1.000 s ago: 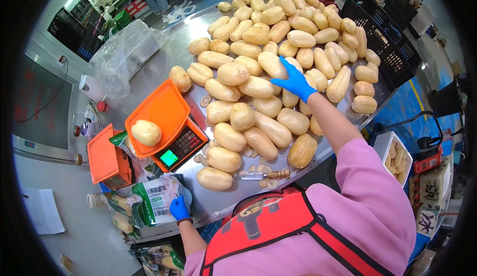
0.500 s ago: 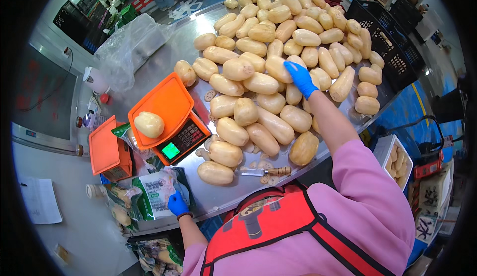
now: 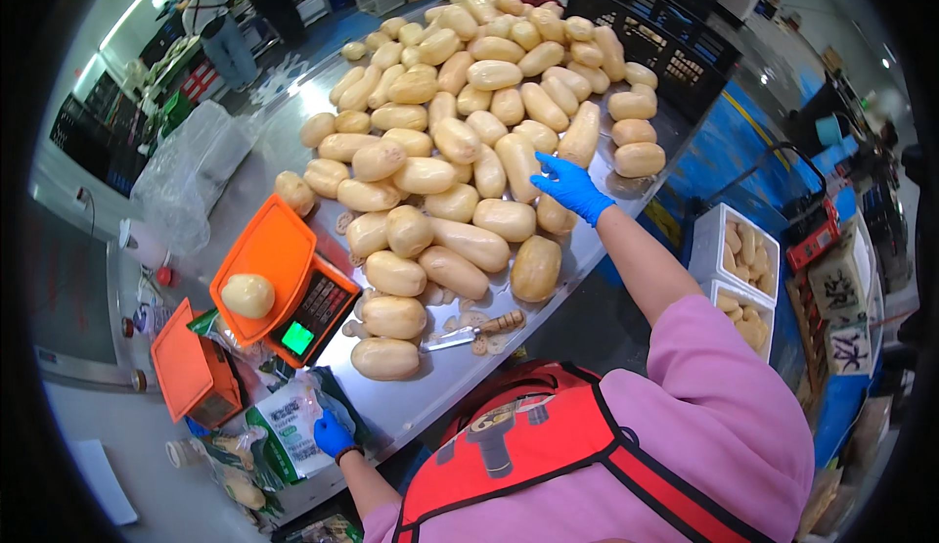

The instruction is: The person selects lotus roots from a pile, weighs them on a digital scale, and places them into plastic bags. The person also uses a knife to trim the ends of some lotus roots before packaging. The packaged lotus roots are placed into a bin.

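My blue-gloved right hand (image 3: 572, 189) is open, fingers apart, at a pale peeled lotus root (image 3: 514, 159) in the large pile on the steel table. My blue-gloved left hand (image 3: 332, 433) is closed on a white-and-green plastic bag (image 3: 284, 424) at the front left edge. Above it, an orange scale (image 3: 271, 235) with a lit green display carries one root (image 3: 247, 295). A knife (image 3: 499, 325) with a wooden handle lies near root slices (image 3: 462, 320) below the pile.
A second orange scale (image 3: 181, 357) and clear plastic (image 3: 186, 176) are at left. Black crates (image 3: 646, 34) border the back right. White boxes of roots (image 3: 732, 245) stand by a trolley at right. Two people (image 3: 210, 20) are in the background at upper left.
My view has turned, shifting the table left in the picture. My right hand has drawn back from the root it was around, to a neighbouring one. My left hand still grips the bag.
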Demonstrator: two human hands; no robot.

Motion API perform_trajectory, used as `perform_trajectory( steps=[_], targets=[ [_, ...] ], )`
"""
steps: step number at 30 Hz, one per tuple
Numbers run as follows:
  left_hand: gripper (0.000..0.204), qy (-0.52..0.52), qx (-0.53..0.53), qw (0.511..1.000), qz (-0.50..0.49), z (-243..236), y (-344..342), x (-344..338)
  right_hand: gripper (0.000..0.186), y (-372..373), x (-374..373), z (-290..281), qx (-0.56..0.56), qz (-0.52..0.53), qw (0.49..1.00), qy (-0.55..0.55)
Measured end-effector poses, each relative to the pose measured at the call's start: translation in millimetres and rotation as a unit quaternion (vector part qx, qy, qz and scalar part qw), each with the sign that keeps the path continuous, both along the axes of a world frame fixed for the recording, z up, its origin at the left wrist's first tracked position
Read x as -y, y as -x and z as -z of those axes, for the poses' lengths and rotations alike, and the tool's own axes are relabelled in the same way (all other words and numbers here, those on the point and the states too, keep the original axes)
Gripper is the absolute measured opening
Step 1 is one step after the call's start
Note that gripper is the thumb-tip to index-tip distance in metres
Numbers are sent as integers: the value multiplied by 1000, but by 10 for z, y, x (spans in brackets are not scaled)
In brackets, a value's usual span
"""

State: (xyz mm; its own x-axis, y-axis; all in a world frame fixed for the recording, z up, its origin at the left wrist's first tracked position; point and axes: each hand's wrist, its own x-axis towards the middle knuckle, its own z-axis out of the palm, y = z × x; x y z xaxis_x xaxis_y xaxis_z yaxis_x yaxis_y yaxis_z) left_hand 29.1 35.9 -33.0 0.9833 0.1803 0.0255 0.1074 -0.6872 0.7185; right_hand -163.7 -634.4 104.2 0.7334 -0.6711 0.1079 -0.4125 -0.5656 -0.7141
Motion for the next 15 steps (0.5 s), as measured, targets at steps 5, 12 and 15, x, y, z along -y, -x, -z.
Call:
perform_trajectory(
  steps=[5, 12, 15],
  targets=[
    [47, 14, -71, 997, -3, -186, -185, -6, 62, 638, 605, -14, 20, 76, 994, -74],
    [34, 108, 155, 980, 59, -1013, -250, 1514, 53, 904, 2078, -108, 156, 122, 977, -79],
    [40, 139, 140, 977, 81, -1233, -51, 2619, 52, 715, 2791, -186, 168, 125, 946, -248]
  ],
)
